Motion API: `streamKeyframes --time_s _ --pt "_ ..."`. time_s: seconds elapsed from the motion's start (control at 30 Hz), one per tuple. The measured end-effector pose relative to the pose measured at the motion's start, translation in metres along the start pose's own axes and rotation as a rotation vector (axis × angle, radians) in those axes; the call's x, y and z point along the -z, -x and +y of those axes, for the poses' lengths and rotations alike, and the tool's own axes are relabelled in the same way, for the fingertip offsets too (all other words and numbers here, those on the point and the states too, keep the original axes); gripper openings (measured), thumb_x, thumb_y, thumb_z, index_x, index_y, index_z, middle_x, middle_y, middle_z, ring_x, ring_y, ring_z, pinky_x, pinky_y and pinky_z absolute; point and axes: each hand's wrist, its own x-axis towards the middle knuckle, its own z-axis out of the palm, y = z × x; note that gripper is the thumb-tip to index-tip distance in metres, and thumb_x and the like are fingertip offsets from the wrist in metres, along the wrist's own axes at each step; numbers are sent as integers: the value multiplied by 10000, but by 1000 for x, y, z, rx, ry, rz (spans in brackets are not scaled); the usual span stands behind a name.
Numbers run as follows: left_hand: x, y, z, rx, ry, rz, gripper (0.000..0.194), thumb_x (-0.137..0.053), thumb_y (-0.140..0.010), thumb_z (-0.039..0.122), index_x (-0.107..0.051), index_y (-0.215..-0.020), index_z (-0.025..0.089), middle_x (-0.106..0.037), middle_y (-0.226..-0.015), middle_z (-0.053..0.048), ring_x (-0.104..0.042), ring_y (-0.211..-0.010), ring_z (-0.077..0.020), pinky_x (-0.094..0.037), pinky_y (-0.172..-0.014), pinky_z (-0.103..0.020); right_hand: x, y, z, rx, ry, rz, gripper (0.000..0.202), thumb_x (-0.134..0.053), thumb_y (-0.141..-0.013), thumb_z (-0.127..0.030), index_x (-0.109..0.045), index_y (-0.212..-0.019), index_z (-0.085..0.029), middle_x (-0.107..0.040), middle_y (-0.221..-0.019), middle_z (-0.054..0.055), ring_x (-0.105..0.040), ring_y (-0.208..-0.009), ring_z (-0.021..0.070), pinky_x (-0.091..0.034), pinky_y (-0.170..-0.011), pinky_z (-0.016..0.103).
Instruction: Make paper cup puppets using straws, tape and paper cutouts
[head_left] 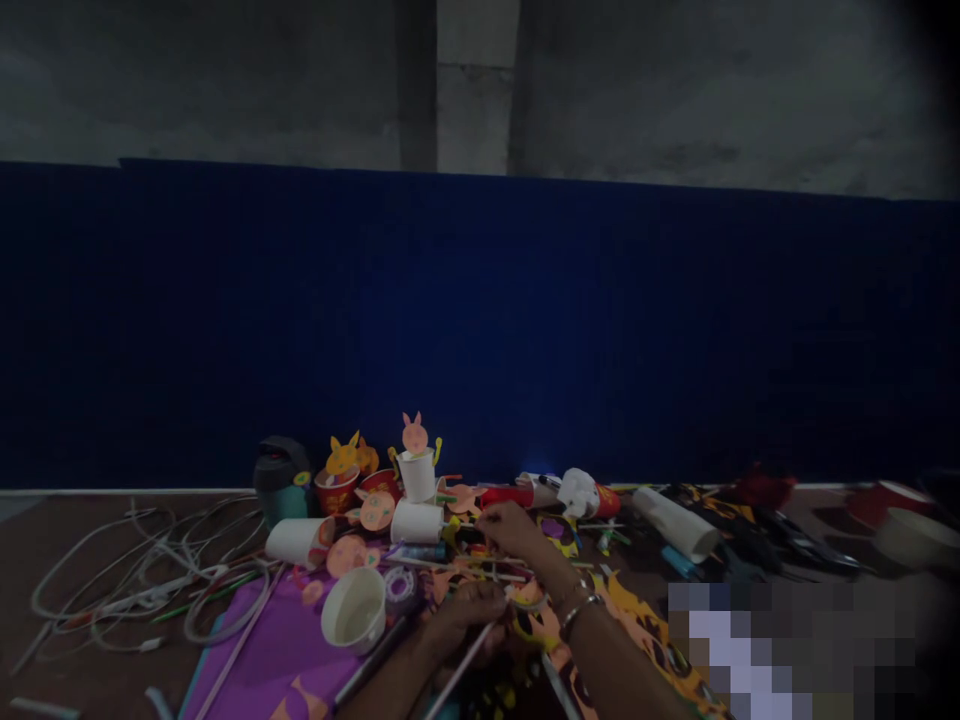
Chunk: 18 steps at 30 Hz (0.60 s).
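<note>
My left hand (pixel 469 608) is low in the middle, its fingers pinched together. A thin pale stick (pixel 463 668) runs from under those fingertips down toward me. Just above it, my right hand (pixel 514 530), with a bangle (pixel 579 605) on the wrist, is bent over the clutter with its fingers closed; what is in them is too small and dark to make out. Left of my right hand a white paper cup (pixel 417 523) lies on its side. Behind that cup stands another white cup (pixel 417 476) with a pink rabbit face and yellow arms. Orange paper cut-outs surround both hands.
An open white cup (pixel 352 612) and a tape roll (pixel 403 588) are by purple sheets (pixel 255 625). Coiled white cable (pixel 150 570) spreads left. A teal container (pixel 281 485) and red cups (pixel 337 492) are behind. A white roll (pixel 675 525) lies right, before a blue partition (pixel 480 330).
</note>
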Motion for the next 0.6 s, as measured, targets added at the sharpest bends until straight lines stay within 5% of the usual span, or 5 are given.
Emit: streamKeyframes --time_s 0.23,0.4,0.6 --pt "-1 3 3 17 15 -80 334 -757 -599 399 -565 -676 137 -526 -382 37 -377 -292 -48 -244 -395 -192 -4 -22 5 21 30 -1 282 -428 -849 -254 -674 -817 -120 -660 -601 27 -483 -370 82 -357 -387 178" --pt "-5 5 5 16 35 -118 306 -738 -630 353 -509 -676 155 -506 -364 48 -347 -270 -39 -209 -380 -185 -3 -17 11 82 219 42 197 -530 -781 -214 -714 -761 -146 -699 -737 53 -628 -656 148 -447 -605 209" --pt "-5 5 5 17 49 -126 278 -717 -659 340 -504 -705 169 -490 -361 67 -364 -270 -49 -227 -378 -187 -13 -13 3 92 508 28 200 -487 -874 -227 -666 -931 -158 -657 -989 74 -589 -956 198 -441 -849 346"
